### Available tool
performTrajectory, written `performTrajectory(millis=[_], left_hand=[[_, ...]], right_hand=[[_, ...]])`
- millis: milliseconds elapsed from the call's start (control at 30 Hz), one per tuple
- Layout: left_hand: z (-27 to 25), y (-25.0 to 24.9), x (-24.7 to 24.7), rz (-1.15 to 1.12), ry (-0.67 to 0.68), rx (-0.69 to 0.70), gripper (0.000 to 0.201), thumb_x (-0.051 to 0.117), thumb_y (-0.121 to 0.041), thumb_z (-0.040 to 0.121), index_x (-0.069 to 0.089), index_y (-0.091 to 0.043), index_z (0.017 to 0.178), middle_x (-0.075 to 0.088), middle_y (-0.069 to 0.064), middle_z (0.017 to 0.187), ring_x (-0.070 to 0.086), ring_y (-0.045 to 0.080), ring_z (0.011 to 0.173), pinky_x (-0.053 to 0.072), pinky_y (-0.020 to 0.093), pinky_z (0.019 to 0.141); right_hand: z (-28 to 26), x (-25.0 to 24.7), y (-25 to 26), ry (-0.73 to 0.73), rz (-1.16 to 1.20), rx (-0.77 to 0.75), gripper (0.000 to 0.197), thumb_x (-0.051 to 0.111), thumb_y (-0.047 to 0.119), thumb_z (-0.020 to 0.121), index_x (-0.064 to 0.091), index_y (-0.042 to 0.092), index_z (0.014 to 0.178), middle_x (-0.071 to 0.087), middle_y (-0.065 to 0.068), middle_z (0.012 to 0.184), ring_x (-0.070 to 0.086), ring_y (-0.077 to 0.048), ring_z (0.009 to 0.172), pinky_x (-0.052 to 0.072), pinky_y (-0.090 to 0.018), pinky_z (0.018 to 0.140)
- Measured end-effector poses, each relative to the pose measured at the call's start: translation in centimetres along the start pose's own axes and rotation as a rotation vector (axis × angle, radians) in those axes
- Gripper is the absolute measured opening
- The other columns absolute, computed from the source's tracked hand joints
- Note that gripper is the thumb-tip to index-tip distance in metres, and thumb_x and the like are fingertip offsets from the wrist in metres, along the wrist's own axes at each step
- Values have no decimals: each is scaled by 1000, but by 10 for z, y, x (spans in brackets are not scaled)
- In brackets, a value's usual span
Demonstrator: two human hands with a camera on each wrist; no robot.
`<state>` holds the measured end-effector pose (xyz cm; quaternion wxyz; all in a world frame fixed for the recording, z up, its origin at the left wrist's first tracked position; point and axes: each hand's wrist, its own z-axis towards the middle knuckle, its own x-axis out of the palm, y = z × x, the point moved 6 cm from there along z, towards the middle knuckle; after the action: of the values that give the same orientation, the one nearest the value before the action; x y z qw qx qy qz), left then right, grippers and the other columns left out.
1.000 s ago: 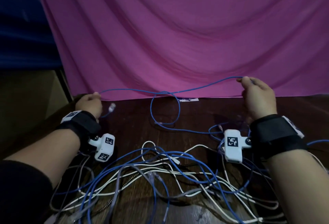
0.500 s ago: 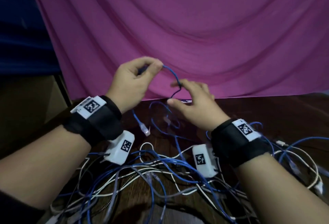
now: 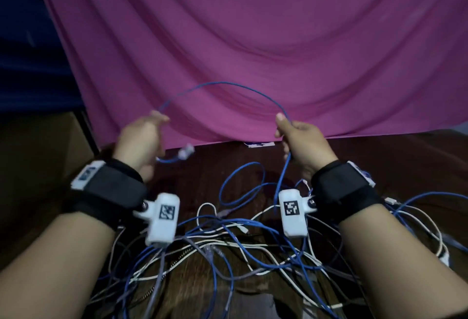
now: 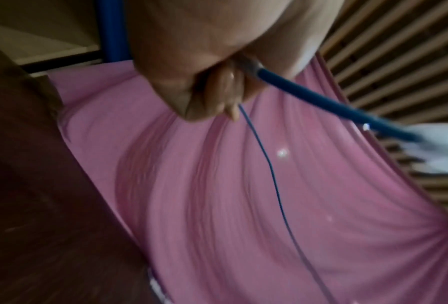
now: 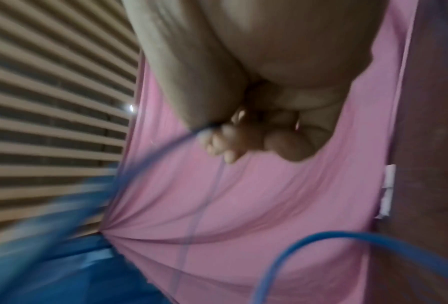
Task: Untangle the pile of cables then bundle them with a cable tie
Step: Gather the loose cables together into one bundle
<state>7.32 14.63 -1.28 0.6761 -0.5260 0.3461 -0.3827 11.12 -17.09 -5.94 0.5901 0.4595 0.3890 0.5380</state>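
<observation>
Sprawling nearest across the dark wooden counter [image 3: 379,156]: a tangled pile of cables [image 3: 228,250], blue, white and grey strands crossing too thickly for a sure count. Strapped above it, two black wristbands, one per forearm, each carrying a white camera block; two square black-and-white coded markers facing up on the blocks, pattern only, no readable letters. No cable tie made out anywhere. Raised beyond the pile, two hands sharing one blue cable [image 3: 228,85]. Left hand [image 3: 141,141] blurred, fingers [image 4: 228,98] curled and pinching the strand at their tips, with the short end passing under the palm to a clear plug [image 3: 186,152] hanging just beside the wrist. Right hand [image 3: 306,141] closed around the same blue cable, thumb up against it, fingers [image 5: 225,142] folded over the strand, which drops from the fist down into the heap. Arching between the two grips, a single high loop, clear of the counter. Lying farther back at the counter's rear edge, one small white label [image 3: 258,144] with dark marks, too small to read. Hanging behind everything, one draped pink cloth [image 3: 253,40], with slatted panelling in both wrist views.
</observation>
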Motion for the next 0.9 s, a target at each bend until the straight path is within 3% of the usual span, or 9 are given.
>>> performTrajectory(millis=[100, 200, 300, 400, 533, 600, 667, 733, 900], left_hand=[[-43, 29, 52, -10, 363, -61, 39, 58, -56, 96, 67, -18, 96, 49, -7, 60, 30, 3, 40, 29, 16, 39], [-86, 28, 86, 80, 562, 138, 57, 67, -71, 81, 71, -18, 102, 75, -2, 91, 40, -2, 40, 30, 11, 38], [-116, 19, 115, 103, 730, 228, 41, 68, -53, 85, 72, -14, 99, 78, -2, 91, 56, -9, 53, 42, 4, 54], [-133, 15, 135, 145, 911, 225, 17, 64, -19, 99, 69, -3, 97, 73, -5, 72, 53, -9, 45, 37, 1, 47], [-95, -9, 115, -21, 626, 227, 23, 54, -29, 105, 69, -15, 96, 60, -1, 61, 36, 0, 39, 28, 12, 38], [-71, -23, 98, -118, 439, 201, 31, 49, -42, 105, 68, -19, 98, 41, -6, 55, 29, 2, 42, 25, 16, 39], [-52, -39, 81, -230, 313, 198, 33, 44, -46, 106, 64, -21, 100, 32, -8, 57, 25, 2, 44, 23, 16, 39], [-31, -59, 54, -334, 181, 206, 35, 39, -47, 108, 59, -20, 97, 31, -9, 57, 24, 2, 45, 20, 16, 40], [27, -94, -49, -467, -127, 284, 39, 29, -48, 109, 55, -25, 91, 33, -13, 50, 24, 3, 41, 23, 17, 39]], right_hand=[[1, -13, 18, -132, 68, -72, 44, 50, 42, 105, 57, 13, 71, 42, 5, 36, 32, -7, 29, 25, -17, 35], [-4, -19, 26, -284, 88, -119, 45, 46, 38, 107, 55, 13, 71, 44, 5, 35, 35, -6, 31, 29, -19, 37], [-10, -10, 34, -313, 55, -174, 44, 44, 38, 108, 54, 13, 74, 48, 3, 39, 40, -9, 34, 33, -22, 41], [-18, 5, 42, -228, 24, -201, 40, 45, 38, 108, 53, 12, 78, 51, 2, 42, 42, -10, 34, 34, -21, 38], [-31, 33, 45, 246, 166, -68, 23, 54, 37, 104, 55, 14, 100, 66, -7, 70, 61, -11, 54, 50, -26, 54], [-50, 52, 37, 609, -39, -46, 24, 61, 42, 98, 58, 21, 110, 73, -9, 87, 65, -15, 74, 50, -34, 67], [-69, 67, 23, 884, -257, -96, 23, 64, 40, 97, 63, 18, 104, 72, -11, 81, 60, -12, 67, 46, -27, 63], [-64, 66, 13, 875, -400, -152, 23, 63, 37, 99, 64, 16, 90, 67, -14, 71, 55, -11, 55, 43, -23, 53], [-8, -4, -3, 409, -779, -202, 31, 60, 38, 101, 61, 18, 77, 60, 0, 70, 55, -18, 70, 46, -36, 74]])
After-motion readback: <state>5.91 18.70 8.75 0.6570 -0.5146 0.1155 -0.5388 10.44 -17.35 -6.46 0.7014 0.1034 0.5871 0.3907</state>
